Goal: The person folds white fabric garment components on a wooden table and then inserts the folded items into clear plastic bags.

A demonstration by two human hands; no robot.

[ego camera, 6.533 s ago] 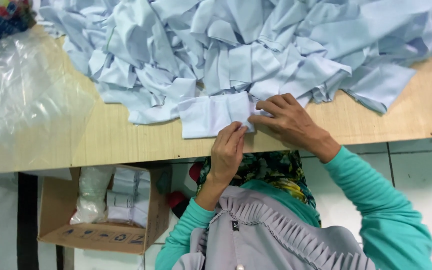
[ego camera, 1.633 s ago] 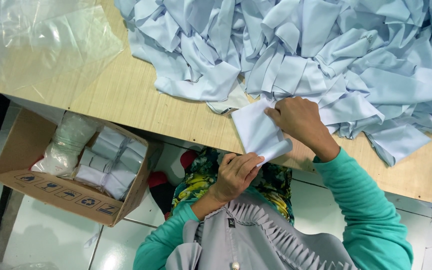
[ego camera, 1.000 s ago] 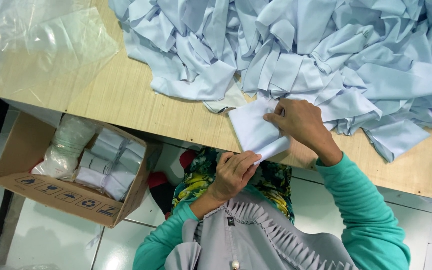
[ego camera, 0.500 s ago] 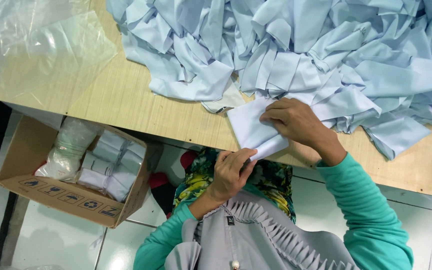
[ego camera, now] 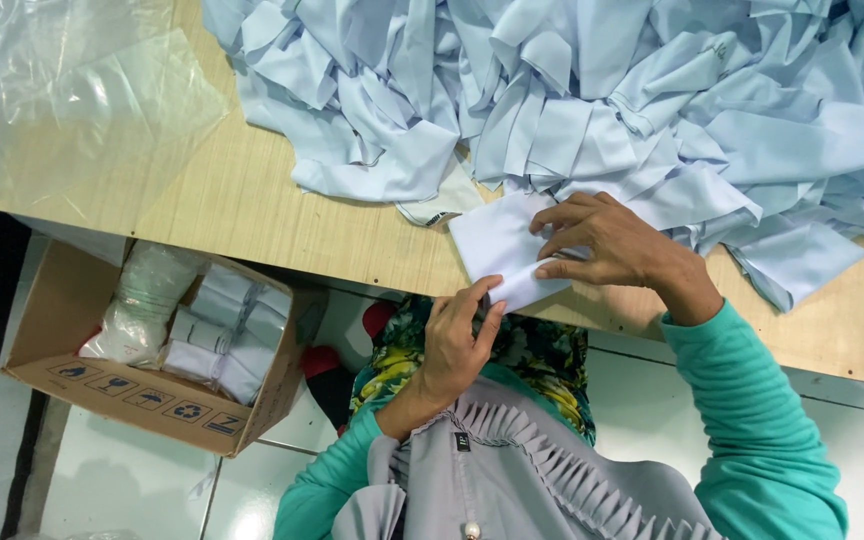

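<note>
A folded piece of pale blue cloth [ego camera: 497, 245] lies at the near edge of the wooden table [ego camera: 242, 205]. My right hand [ego camera: 612, 245] presses on its right side, fingers curled over the fold. My left hand [ego camera: 457, 340] reaches up from below the table edge, and its fingertips pinch the cloth's near corner. Just behind the folded piece spreads a big heap of the same pale blue cloth pieces [ego camera: 602, 90], covering most of the table's far side.
Clear plastic sheeting [ego camera: 62, 90] lies on the table's left part. On the white tiled floor to the left stands an open cardboard box [ego camera: 142, 345] with several folded pale cloth bundles and a plastic bag inside.
The folded cloth was lifted off the table edge in my right hand, then lowered toward it. My left hand rose from my lap and took hold of its near corner.
</note>
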